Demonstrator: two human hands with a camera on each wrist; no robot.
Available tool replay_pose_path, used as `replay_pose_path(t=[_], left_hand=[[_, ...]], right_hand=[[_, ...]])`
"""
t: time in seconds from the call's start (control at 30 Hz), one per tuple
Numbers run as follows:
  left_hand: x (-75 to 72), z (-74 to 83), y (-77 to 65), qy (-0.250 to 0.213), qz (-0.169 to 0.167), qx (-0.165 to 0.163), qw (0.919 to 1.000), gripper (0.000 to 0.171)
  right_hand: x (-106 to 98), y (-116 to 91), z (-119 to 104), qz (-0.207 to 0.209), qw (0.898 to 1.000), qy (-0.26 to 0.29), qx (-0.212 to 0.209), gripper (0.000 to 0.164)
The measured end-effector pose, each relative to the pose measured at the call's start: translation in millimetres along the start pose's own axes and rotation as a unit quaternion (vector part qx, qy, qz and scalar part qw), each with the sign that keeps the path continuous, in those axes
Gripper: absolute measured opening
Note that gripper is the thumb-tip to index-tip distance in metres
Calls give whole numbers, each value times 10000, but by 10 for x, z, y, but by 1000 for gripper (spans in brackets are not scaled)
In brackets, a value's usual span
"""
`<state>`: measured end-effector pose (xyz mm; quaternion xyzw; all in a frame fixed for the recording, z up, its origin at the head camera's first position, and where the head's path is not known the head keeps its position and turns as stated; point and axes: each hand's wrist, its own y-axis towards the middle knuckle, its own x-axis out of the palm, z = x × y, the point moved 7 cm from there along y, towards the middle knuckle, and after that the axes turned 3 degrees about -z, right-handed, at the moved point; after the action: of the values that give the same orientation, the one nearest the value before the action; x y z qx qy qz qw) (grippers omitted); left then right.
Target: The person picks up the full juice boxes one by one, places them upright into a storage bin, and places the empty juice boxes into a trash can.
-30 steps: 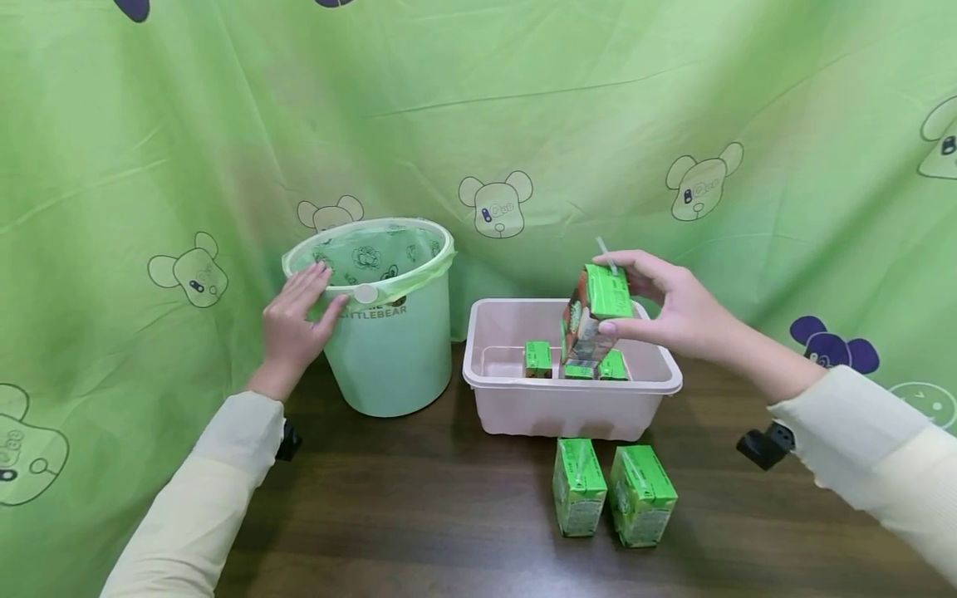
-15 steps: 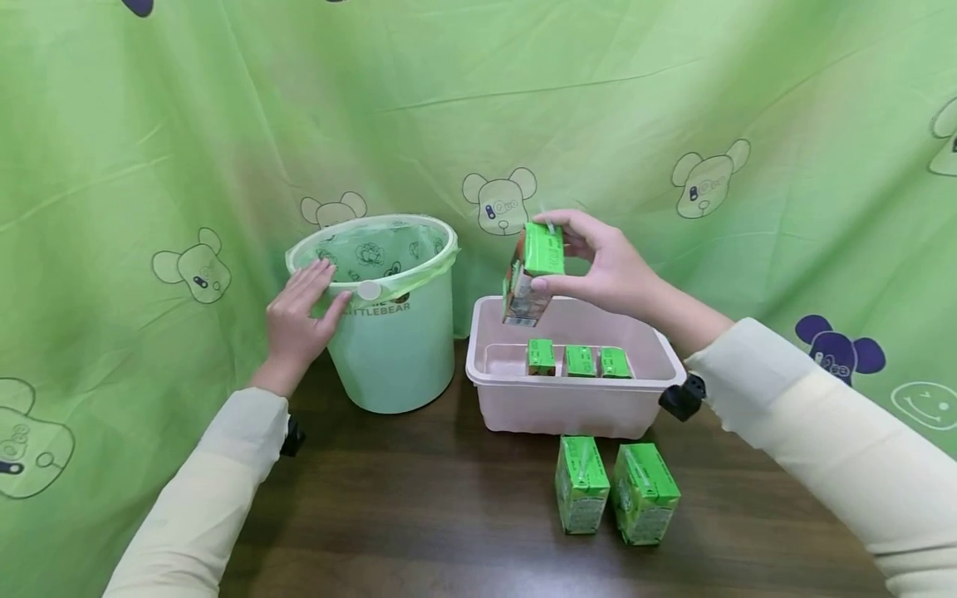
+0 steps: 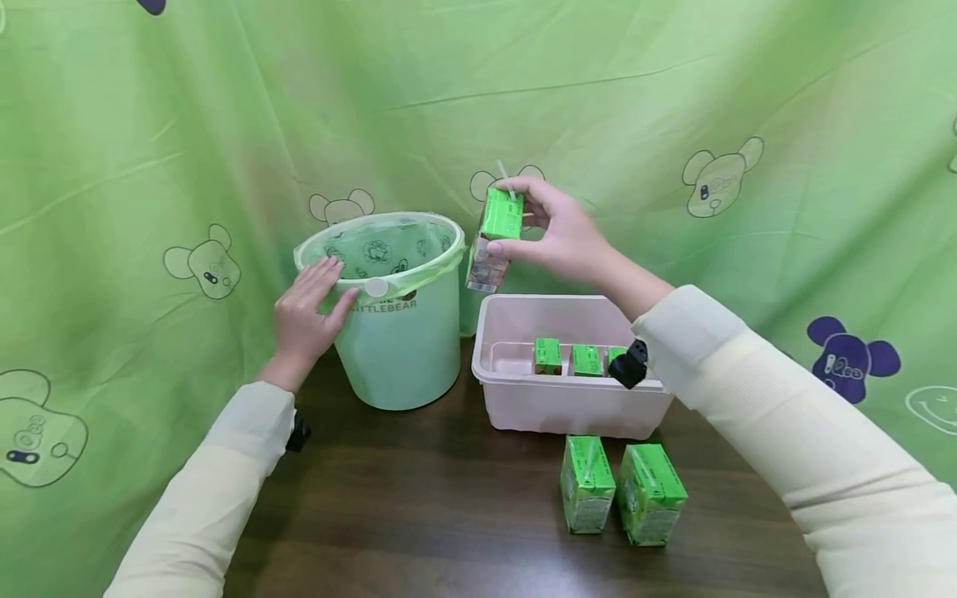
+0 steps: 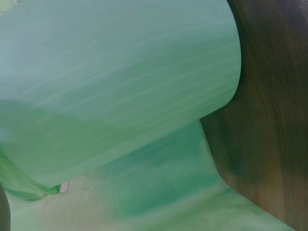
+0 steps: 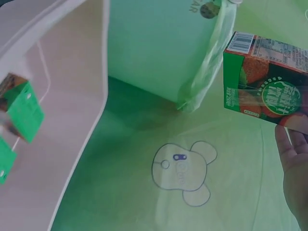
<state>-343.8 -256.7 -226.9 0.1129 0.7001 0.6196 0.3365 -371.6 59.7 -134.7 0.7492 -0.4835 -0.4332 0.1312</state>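
Note:
My right hand (image 3: 561,232) grips a juice box (image 3: 499,220) with a green top and a straw standing up from it. The box hangs in the air, slightly tilted, just right of the bin's rim and above the pink tub's left end. Its fruit-printed side and barcode face the right wrist view. My left hand (image 3: 305,316) rests with fairly straight fingers on the near left rim of a mint-green trash bin (image 3: 399,357) lined with a green bag. In the left wrist view the bin's wall (image 4: 120,86) fills much of the picture, and the hand is barely visible.
A pink tub (image 3: 568,407) right of the bin holds several green-topped boxes (image 3: 548,355). Two green drink boxes, one left (image 3: 587,486) and one right (image 3: 652,496), stand before it on the dark wooden table (image 3: 419,515). A green printed curtain (image 3: 598,100) hangs behind.
My right hand has lifted the juice box up out of the tub and carried it left toward the bin. The left hand has stayed on the bin's rim.

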Motion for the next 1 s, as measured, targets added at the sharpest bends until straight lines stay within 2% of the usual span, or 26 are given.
replay_pose_path(t=[0.2,0.43,0.7,1.0], left_hand=[[7,15,3,90,-123,28,9999,51],[61,22,15,156,-276,63,9995,50],[74,12,14,143,-280,114,9994,46],[63,36,35,104,-290,126,9994,49]], right_hand=[[77,221,-21,142,9998,121,96,67],[176,445,-72,303,9993,232,-26,69],[389,609,-46,445,9985,293,87,73],[653,727,16,385,9984,309,262,78]])
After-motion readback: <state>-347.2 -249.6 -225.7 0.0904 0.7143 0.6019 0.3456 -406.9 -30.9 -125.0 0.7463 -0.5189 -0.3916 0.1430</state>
